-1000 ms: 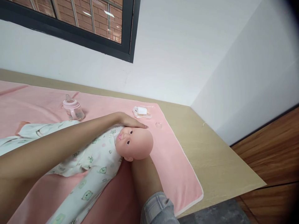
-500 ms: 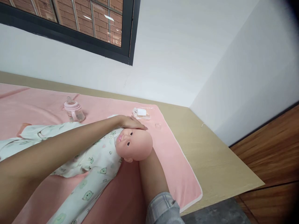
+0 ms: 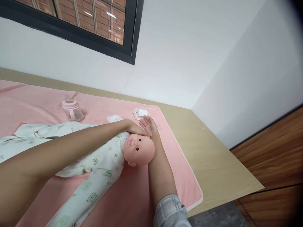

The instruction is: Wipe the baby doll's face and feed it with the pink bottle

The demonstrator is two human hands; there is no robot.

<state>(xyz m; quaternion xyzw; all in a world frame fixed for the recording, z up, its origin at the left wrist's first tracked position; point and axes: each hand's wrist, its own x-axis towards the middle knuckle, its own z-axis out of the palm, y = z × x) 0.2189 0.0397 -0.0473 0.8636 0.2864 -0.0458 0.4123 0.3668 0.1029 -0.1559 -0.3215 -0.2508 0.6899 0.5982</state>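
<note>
At the bottom edge of the view, a rolled plaid sleeve (image 3: 170, 209) ends on the right forearm (image 3: 162, 176), which runs up past the crown side of a bald doll (image 3: 110, 160). Just left of it, the left forearm (image 3: 71, 148) crosses over the doll's body. The doll lies face up on a pink blanket (image 3: 132, 195), wearing a white suit with green animal prints, its legs toward the left and its head (image 3: 143, 153) overlapping the right forearm; whether that arm bears weight cannot be told. Along the far side of the head rests the left hand (image 3: 137, 128), fingers extended and close together; the view does not show whether it grips. Beside its fingertips, the right hand (image 3: 149, 124) is turned palm up, fingers spread wide, holding nothing visible. Just past those fingers sits a clear packet with a white piece (image 3: 142, 112) on it, and a small clear object (image 3: 160, 126) lies near the wrist. Farther left, a pink-topped bottle (image 3: 73, 111) stands on the blanket beyond the doll's legs. Beneath everything spreads a pale wooden tabletop (image 3: 203, 157), backed by a white wall (image 3: 175, 56) and a dark-framed window (image 3: 104, 19) showing bars and brick.
</note>
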